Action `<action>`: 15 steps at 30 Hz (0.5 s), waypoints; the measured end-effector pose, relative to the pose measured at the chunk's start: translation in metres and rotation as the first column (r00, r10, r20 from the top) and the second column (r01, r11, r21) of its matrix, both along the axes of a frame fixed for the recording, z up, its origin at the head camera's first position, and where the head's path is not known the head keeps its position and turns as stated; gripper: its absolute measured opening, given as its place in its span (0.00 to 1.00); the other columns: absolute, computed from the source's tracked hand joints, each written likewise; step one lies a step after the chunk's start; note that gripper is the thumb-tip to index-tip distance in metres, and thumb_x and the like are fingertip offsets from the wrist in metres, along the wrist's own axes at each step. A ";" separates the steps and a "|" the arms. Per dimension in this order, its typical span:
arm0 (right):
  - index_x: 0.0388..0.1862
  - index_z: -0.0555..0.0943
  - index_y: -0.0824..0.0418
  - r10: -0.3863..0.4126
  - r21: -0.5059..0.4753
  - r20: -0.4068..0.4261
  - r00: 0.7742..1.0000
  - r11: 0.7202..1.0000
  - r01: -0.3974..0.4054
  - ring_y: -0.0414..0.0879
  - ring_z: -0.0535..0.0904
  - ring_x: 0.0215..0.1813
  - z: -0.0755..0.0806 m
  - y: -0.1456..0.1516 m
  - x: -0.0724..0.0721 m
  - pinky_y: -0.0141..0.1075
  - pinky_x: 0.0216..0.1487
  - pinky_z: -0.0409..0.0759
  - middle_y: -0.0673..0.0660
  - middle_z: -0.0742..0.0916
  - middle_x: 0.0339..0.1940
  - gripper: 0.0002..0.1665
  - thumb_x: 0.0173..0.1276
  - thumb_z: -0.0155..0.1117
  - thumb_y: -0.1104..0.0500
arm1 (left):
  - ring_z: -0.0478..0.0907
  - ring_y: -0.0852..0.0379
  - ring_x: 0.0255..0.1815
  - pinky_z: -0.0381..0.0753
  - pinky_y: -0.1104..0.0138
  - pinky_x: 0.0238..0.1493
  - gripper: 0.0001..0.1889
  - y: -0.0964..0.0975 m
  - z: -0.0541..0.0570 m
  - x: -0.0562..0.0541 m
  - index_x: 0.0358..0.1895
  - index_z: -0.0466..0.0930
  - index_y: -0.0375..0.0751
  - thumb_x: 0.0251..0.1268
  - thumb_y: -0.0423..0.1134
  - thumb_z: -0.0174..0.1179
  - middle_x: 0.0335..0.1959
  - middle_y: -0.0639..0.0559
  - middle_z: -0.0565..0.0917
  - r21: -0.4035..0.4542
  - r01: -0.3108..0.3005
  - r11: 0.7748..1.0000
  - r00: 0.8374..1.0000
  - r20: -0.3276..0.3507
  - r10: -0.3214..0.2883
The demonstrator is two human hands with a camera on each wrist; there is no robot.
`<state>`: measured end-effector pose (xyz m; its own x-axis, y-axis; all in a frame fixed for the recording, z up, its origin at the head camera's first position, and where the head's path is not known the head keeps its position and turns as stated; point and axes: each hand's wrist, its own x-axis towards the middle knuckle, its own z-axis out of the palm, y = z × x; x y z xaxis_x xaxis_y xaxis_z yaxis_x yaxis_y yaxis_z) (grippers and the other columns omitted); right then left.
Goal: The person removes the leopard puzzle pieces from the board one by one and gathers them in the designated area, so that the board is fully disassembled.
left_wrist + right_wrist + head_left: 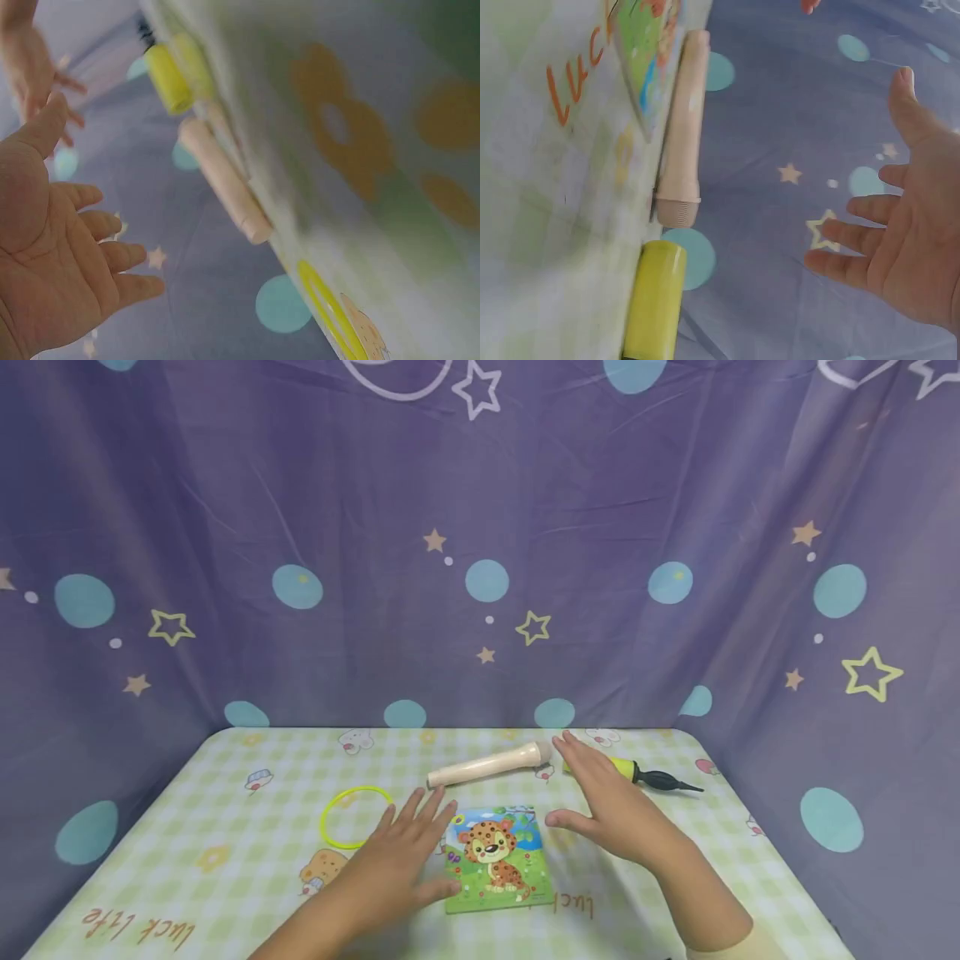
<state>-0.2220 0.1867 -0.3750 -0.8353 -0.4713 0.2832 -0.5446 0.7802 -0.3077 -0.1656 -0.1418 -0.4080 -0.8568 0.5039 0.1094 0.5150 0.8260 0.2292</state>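
My left hand (393, 864) is held over the table with fingers spread and nothing in it, overlapping the left edge of a square picture board (487, 877) with a cartoon leopard. A thin yellow ring (324, 822) lies beyond it to the left. My right hand (618, 810), fingers extended and holding nothing, hovers right of the board. It covers part of a yellow balloon pump (624, 767) with a black nozzle. A cream microphone-shaped thing (483, 767) lies slantwise behind the board. In the right wrist view, the ribbed end of this microphone-shaped thing (681, 135) points toward the yellow pump barrel (656, 300).
A green-checked cloth (262, 827) with cartoon prints and lettering covers the table. Behind the table and along both sides hangs a purple curtain (375, 635) with stars and blue dots.
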 end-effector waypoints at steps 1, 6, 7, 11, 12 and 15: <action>0.81 0.43 0.39 0.001 -0.001 0.022 1.000 1.000 -0.001 0.55 0.54 0.80 0.000 -0.001 -0.005 0.59 0.70 0.67 0.50 0.54 0.82 0.58 0.60 0.59 0.26 | 0.35 0.43 0.81 0.46 0.37 0.75 0.50 0.001 -0.001 -0.001 0.80 0.41 0.52 0.62 0.75 0.45 0.81 0.52 0.36 -0.016 0.040 0.999 0.999 0.011 -0.040; 0.79 0.53 0.39 0.035 0.015 0.137 0.990 0.999 -0.037 0.50 0.70 0.71 0.000 -0.015 -0.028 0.51 0.64 0.75 0.49 0.64 0.78 0.53 0.60 0.59 0.26 | 0.41 0.41 0.81 0.53 0.40 0.74 0.45 0.004 -0.006 -0.005 0.80 0.48 0.51 0.66 0.66 0.53 0.81 0.50 0.41 -0.078 0.201 0.977 0.976 0.106 -0.192; 0.78 0.56 0.41 0.049 0.019 0.159 0.986 0.998 -0.053 0.48 0.73 0.68 -0.001 -0.019 -0.033 0.49 0.61 0.78 0.49 0.66 0.76 0.51 0.61 0.59 0.26 | 0.42 0.42 0.81 0.56 0.41 0.74 0.44 0.005 -0.007 -0.006 0.79 0.49 0.51 0.66 0.66 0.53 0.81 0.50 0.42 -0.089 0.223 0.971 0.970 0.124 -0.211; 0.74 0.64 0.47 0.128 -0.007 0.259 0.957 0.991 -0.131 0.43 0.80 0.50 -0.008 -0.036 -0.050 0.39 0.47 0.81 0.50 0.73 0.66 0.45 0.63 0.62 0.32 | 0.48 0.45 0.80 0.64 0.48 0.72 0.40 0.009 -0.012 -0.010 0.78 0.54 0.50 0.69 0.62 0.52 0.81 0.52 0.48 -0.138 0.306 0.942 0.946 0.154 -0.285; 0.73 0.65 0.49 0.149 -0.018 0.287 0.946 0.989 -0.150 0.41 0.80 0.47 -0.011 -0.041 -0.055 0.37 0.45 0.80 0.50 0.75 0.63 0.43 0.63 0.63 0.33 | 0.49 0.45 0.80 0.66 0.50 0.72 0.39 0.010 -0.013 -0.010 0.78 0.54 0.49 0.70 0.61 0.52 0.81 0.51 0.50 -0.150 0.323 0.935 0.941 0.156 -0.300; 0.70 0.69 0.52 0.209 -0.045 0.359 0.910 0.977 -0.206 0.38 0.79 0.40 -0.021 -0.057 -0.066 0.34 0.42 0.80 0.53 0.79 0.56 0.39 0.65 0.65 0.37 | 0.53 0.46 0.79 0.68 0.52 0.70 0.37 0.011 -0.017 -0.010 0.78 0.55 0.47 0.72 0.59 0.51 0.80 0.50 0.53 -0.190 0.379 0.906 0.922 0.156 -0.353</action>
<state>-0.2884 0.1295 -0.3963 -0.7646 -0.6443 -0.0142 -0.5457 0.6591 -0.5176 -0.1759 -0.1308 -0.4248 -0.6076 0.7846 -0.1238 0.7710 0.6200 0.1454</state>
